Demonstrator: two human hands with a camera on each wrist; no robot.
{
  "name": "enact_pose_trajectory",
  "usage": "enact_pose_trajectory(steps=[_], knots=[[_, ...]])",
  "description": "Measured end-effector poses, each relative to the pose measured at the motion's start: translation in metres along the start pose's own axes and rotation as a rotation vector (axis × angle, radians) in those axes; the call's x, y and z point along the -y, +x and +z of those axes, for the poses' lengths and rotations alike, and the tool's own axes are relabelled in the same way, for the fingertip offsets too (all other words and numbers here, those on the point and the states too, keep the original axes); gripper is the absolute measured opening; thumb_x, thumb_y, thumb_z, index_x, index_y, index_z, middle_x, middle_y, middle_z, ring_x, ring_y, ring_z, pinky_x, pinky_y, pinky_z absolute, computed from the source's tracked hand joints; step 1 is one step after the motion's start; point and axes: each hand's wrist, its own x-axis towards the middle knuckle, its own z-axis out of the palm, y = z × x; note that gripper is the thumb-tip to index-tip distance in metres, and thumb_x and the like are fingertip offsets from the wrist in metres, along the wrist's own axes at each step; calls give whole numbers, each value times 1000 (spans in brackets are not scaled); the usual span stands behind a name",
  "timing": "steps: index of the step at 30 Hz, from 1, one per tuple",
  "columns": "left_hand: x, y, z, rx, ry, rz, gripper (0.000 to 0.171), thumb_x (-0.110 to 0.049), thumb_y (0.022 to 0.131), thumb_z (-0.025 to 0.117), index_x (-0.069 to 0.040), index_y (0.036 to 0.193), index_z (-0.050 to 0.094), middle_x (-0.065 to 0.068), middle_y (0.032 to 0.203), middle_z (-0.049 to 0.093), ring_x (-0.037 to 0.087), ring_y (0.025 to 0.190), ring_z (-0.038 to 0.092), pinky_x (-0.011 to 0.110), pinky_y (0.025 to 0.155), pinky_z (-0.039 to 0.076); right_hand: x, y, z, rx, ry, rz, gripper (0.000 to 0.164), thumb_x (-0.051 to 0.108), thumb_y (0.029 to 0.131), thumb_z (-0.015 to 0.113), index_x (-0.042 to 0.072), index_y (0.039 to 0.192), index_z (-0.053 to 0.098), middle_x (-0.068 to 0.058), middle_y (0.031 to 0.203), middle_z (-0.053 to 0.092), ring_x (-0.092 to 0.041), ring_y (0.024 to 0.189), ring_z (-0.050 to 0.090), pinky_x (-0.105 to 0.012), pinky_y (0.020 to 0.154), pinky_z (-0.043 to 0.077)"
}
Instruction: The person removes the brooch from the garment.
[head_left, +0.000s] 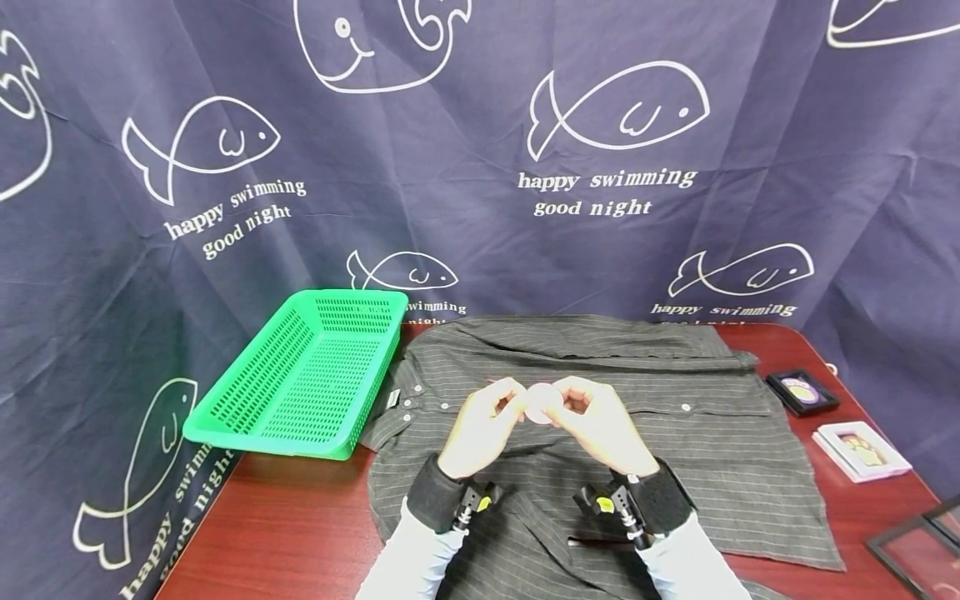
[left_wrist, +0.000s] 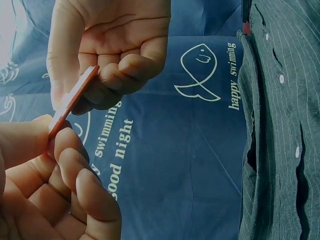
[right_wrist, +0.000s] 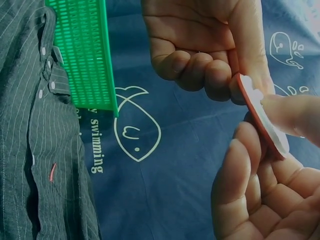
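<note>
A small, thin, round disc (head_left: 542,403), pinkish white on its face with a red backing, is held up over a dark striped shirt (head_left: 712,450). My left hand (head_left: 480,423) pinches one edge between thumb and fingers. On the opposite edge, my right hand (head_left: 606,423) pinches it the same way. Seen nearly edge-on in the left wrist view, the disc (left_wrist: 75,100) shows its red layer under the white one. The right wrist view shows a bumpy white rim on the disc (right_wrist: 262,117). The shirt lies spread on the table beneath both hands.
A green plastic basket (head_left: 360,425) stands on the left of the red-brown table (head_left: 300,517), beside the shirt. At the right edge lie a black box (head_left: 802,392), a white box (head_left: 861,451) and a dark-framed object (head_left: 900,537). A fish-print curtain (head_left: 480,167) hangs behind.
</note>
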Motion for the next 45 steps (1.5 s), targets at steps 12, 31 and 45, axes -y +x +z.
enact_pose_trajectory(steps=[12,31,45], knots=[[-2,0,1,-6,21,13,20,-18,98,58,-9,81,63,4,67,60,3,58,46,18,55,39,0,0,1,-27,20,-2,10,8,87,72,1,93,70,-7,74,68,0,62,59,-20,58,50],[0,-1,4,3,42,-4,21,-18,98,58,-9,80,63,10,69,62,13,58,49,17,56,37,-2,-1,1,-37,8,-7,7,9,88,71,3,88,69,-6,68,65,-4,57,56,-20,54,46],[0,1,0,28,11,-2,19,-18,98,58,-9,83,64,5,70,61,2,59,47,20,56,40,-1,1,1,-26,73,42,10,8,87,72,-1,91,69,-10,73,68,-10,60,63,-21,58,52]])
